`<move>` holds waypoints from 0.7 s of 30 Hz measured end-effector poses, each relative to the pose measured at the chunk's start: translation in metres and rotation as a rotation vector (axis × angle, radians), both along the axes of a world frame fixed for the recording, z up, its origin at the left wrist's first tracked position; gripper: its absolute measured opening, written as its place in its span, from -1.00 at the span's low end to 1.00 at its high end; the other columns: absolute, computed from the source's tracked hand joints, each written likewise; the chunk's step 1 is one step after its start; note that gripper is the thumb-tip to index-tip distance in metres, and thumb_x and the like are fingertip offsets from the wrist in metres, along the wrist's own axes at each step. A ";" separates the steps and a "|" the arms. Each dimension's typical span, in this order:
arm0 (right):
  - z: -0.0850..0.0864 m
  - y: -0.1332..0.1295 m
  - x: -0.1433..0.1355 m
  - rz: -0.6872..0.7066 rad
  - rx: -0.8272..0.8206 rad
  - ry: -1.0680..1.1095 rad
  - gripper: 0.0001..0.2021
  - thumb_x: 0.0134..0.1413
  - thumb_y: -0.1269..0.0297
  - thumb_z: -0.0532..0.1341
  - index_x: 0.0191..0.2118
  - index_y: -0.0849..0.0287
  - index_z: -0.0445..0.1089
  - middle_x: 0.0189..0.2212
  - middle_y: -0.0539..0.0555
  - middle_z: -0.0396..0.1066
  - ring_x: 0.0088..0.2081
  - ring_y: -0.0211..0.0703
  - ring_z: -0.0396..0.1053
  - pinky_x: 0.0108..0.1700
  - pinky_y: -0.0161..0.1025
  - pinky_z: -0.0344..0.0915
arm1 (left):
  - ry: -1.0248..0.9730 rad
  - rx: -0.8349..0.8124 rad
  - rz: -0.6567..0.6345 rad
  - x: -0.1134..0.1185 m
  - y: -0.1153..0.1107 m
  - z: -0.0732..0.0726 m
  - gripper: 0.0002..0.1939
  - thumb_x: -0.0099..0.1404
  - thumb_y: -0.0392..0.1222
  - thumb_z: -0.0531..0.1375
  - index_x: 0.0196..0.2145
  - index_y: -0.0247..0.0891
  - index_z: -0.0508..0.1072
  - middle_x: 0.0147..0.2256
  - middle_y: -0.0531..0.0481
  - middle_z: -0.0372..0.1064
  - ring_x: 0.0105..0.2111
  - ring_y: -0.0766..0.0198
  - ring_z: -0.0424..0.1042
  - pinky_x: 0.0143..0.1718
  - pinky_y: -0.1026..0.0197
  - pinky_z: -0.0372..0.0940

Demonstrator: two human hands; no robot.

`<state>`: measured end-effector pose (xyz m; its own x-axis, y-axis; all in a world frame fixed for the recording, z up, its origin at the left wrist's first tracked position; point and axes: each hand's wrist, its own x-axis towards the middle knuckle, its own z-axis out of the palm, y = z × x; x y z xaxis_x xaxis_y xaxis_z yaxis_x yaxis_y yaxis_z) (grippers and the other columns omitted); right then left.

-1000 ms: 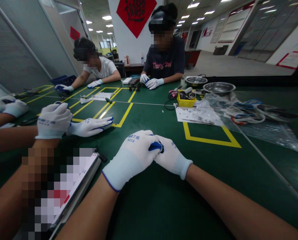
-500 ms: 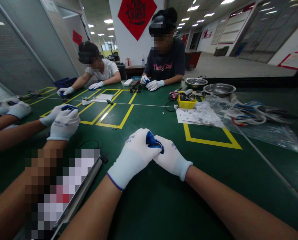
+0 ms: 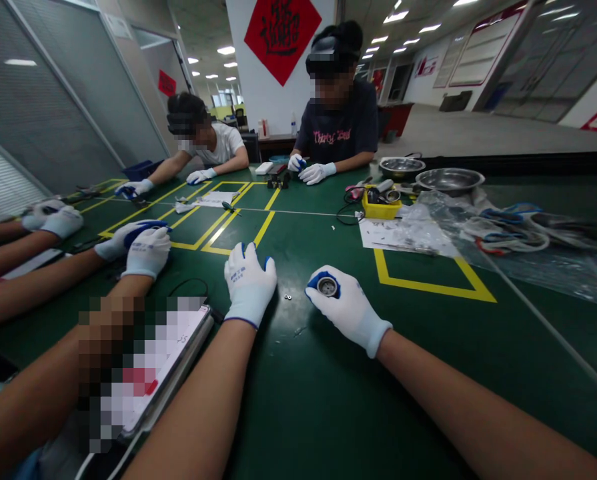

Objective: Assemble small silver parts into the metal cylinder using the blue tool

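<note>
My right hand (image 3: 345,303), in a white glove with a blue palm, is closed around a round metal part (image 3: 327,287). The part's open, ring-like end faces up and some detail shows inside. My left hand (image 3: 251,283), gloved alike, is over the table to the left, its thumb apart from the fingers and nothing visible in it. Two tiny metal rings (image 3: 287,297) lie on the green table (image 3: 298,413) between my hands.
A yellow bin (image 3: 381,208) of parts stands at the right, near steel bowls (image 3: 449,179) and plastic bags (image 3: 543,267). A tablet-like device (image 3: 173,363) lies left of my left arm. Co-workers' gloved hands (image 3: 148,252) are at the left, others across the table.
My hands were together around the part. My left hand has let go and moved left, opening; my right hand keeps the part, now turned end-up. The tiny rings have come into view.
</note>
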<state>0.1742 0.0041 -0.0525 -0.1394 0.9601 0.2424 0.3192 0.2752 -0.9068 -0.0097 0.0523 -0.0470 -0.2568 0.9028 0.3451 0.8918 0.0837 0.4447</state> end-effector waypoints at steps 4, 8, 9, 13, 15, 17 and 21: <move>-0.001 0.001 -0.001 -0.002 -0.005 0.008 -0.86 0.05 0.16 0.28 -0.40 0.09 0.38 -0.43 0.02 0.49 -0.34 -0.07 0.48 -0.23 -0.11 0.37 | 0.140 -0.187 0.103 -0.004 0.014 -0.005 -0.23 0.39 0.11 0.09 0.37 -0.51 0.23 0.44 -0.52 -0.06 0.45 -0.37 -0.09 0.41 -0.34 -0.10; -0.004 0.003 -0.001 -0.006 -0.011 0.017 -0.84 0.04 0.13 0.28 -0.38 0.10 0.40 -0.42 0.02 0.50 -0.32 -0.07 0.48 -0.20 -0.11 0.37 | 0.159 -0.283 0.083 -0.005 0.022 -0.001 -0.22 0.46 0.16 -0.08 0.37 -0.53 0.23 0.42 -0.47 0.05 0.43 -0.31 0.00 0.40 -0.38 -0.10; -0.005 0.004 0.000 -0.004 -0.010 0.020 -0.83 0.04 0.13 0.27 -0.37 0.10 0.40 -0.41 0.03 0.50 -0.32 -0.08 0.48 -0.20 -0.11 0.37 | 0.160 -0.296 0.076 -0.005 0.023 -0.001 -0.23 0.47 0.16 -0.10 0.36 -0.51 0.25 0.40 -0.44 0.10 0.43 -0.28 0.03 0.41 -0.37 -0.11; -0.007 0.006 0.000 0.011 -0.011 0.030 -0.83 0.04 0.12 0.27 -0.38 0.10 0.39 -0.42 0.02 0.50 -0.33 -0.09 0.47 -0.21 -0.13 0.38 | 0.129 -0.256 0.033 -0.009 0.024 -0.004 -0.31 0.49 0.11 -0.11 0.28 -0.46 0.38 0.37 -0.38 0.20 0.40 -0.19 0.12 0.43 -0.26 -0.09; -0.007 0.007 -0.001 0.013 -0.008 0.037 -0.82 0.03 0.11 0.27 -0.39 0.10 0.39 -0.42 0.03 0.50 -0.33 -0.08 0.48 -0.22 -0.13 0.38 | 0.085 -0.219 0.007 -0.011 0.022 -0.005 -0.37 0.50 0.07 -0.10 0.22 -0.40 0.46 0.32 -0.36 0.28 0.35 -0.15 0.22 0.41 -0.19 -0.02; -0.008 0.008 -0.001 0.006 -0.002 0.048 -0.82 0.02 0.11 0.27 -0.39 0.10 0.40 -0.43 0.03 0.51 -0.34 -0.07 0.48 -0.21 -0.12 0.39 | 0.049 -0.201 0.001 -0.013 0.019 -0.005 -0.42 0.51 0.04 -0.12 0.13 -0.32 0.53 0.22 -0.33 0.42 0.26 -0.11 0.36 0.35 -0.12 0.10; -0.009 0.010 -0.002 -0.004 0.006 0.063 -0.83 0.01 0.11 0.28 -0.39 0.10 0.41 -0.42 0.03 0.52 -0.33 -0.07 0.49 -0.18 -0.10 0.40 | 0.020 -0.199 0.011 -0.010 0.010 -0.001 -0.38 0.52 0.03 -0.18 -0.11 -0.26 0.64 -0.06 -0.32 0.61 0.03 -0.09 0.55 0.13 -0.01 0.32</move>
<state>0.1719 0.0137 -0.0618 -0.1202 0.9591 0.2563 0.2627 0.2797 -0.9235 -0.0200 0.0624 -0.0478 -0.2616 0.9508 0.1657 0.8988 0.1775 0.4007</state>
